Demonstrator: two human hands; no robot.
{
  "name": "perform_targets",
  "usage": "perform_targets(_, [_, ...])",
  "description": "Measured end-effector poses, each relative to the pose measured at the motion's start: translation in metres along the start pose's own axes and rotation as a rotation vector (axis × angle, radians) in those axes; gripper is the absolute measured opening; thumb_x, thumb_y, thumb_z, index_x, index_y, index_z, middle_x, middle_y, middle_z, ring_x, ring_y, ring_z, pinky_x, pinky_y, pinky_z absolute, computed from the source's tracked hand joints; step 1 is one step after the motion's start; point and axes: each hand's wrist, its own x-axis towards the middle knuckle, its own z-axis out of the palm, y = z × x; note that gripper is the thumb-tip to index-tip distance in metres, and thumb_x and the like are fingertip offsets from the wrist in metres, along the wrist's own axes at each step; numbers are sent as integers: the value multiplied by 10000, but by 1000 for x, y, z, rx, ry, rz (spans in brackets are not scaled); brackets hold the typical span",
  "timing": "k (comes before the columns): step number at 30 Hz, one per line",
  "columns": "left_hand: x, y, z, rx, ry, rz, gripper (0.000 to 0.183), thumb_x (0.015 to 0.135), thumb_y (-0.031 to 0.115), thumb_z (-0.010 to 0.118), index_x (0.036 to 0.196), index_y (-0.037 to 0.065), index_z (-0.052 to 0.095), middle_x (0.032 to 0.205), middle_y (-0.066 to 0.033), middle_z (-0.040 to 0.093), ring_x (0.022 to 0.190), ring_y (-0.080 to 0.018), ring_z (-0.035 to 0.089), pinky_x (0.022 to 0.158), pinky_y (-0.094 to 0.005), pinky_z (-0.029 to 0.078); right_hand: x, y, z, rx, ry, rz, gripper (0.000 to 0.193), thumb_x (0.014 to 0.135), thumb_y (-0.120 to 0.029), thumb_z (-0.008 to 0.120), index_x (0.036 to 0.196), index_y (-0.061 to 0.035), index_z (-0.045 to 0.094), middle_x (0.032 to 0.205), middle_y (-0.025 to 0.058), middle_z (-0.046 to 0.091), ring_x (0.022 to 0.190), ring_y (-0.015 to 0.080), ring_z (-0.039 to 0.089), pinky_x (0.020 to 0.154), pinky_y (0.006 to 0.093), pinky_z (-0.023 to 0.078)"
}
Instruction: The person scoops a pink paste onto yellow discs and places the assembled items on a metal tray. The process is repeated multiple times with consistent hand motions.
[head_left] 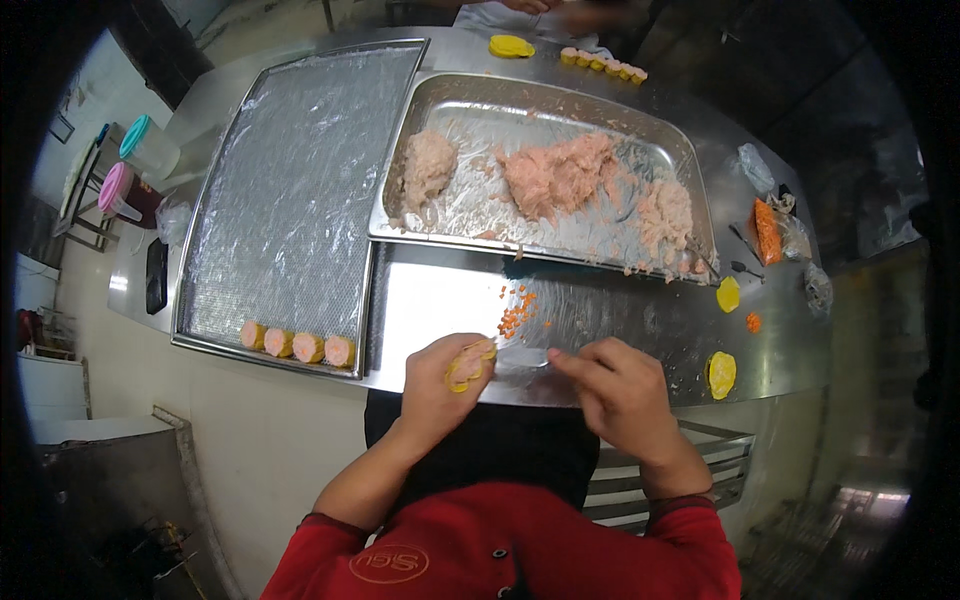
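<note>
My left hand (428,388) is closed round a siu mai dumpling (466,366), a yellow wrapper filled with pale pink meat. In my right hand (625,395) is a small flat spatula (522,357), its blade pointing left toward the dumpling; its handle is mostly hidden by my fingers. Small orange bits (515,318) lie scattered on the steel table just beyond my hands. Further off, a deep metal pan (545,243) holds lumps of pink minced meat (560,172). Several filled dumplings (308,347) stand in a row at the near edge of a film-covered tray (290,180).
Yellow wrapper stacks (721,375) lie at the right, near a bag of orange bits (767,232) and dark-handled utensils (745,269). Across the table sit a row of dumplings (604,65) and another person (530,12). Lidded jugs (150,148) and a black phone-like object (157,275) are at the left.
</note>
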Motion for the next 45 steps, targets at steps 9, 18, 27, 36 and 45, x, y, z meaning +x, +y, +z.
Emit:
perform_targets(9, [4, 5, -8, -42, -99, 112, 323, 825, 127, 869, 1041, 29, 649, 1020, -151, 760, 901, -263, 754, 790, -357, 591, 60, 91, -3, -98, 161, 286, 217, 911, -22, 691, 1110, -18, 777, 830, 171, 671, 755, 318, 655, 714, 382, 508])
perform_targets(18, [-2, 3, -13, -60, -66, 5, 286, 824, 112, 885, 991, 39, 663, 953, -102, 786, 820, -182, 767, 759, -295, 598, 111, 167, 29, -275, -159, 263, 223, 916, -99, 690, 1112, -56, 788, 929, 206, 714, 877, 397, 689, 804, 463, 535])
perform_targets(27, [1, 3, -21, -33, -88, -71, 330, 816, 110, 887, 1048, 20, 670, 996, -122, 773, 885, -172, 755, 781, -303, 593, 117, 182, 4, -207, -383, 350, 273, 863, -87, 686, 1114, -52, 788, 1027, 228, 743, 956, 391, 724, 877, 457, 562])
perform_targets(36, [6, -4, -16, -148, -121, 42, 252, 836, 67, 860, 984, 17, 662, 1028, -138, 783, 880, -144, 739, 779, -313, 603, 118, 191, 15, -204, -335, 340, 227, 902, -72, 684, 1102, -12, 773, 1014, 237, 741, 932, 398, 727, 862, 433, 554])
perform_targets(45, [9, 2, -21, -48, -109, -106, 209, 848, 158, 868, 911, 40, 708, 862, -111, 773, 756, -209, 763, 711, -319, 587, 136, 166, -4, 362, -560, 575, 185, 937, -125, 680, 1038, -3, 776, 840, 111, 756, 729, 169, 676, 694, 311, 524])
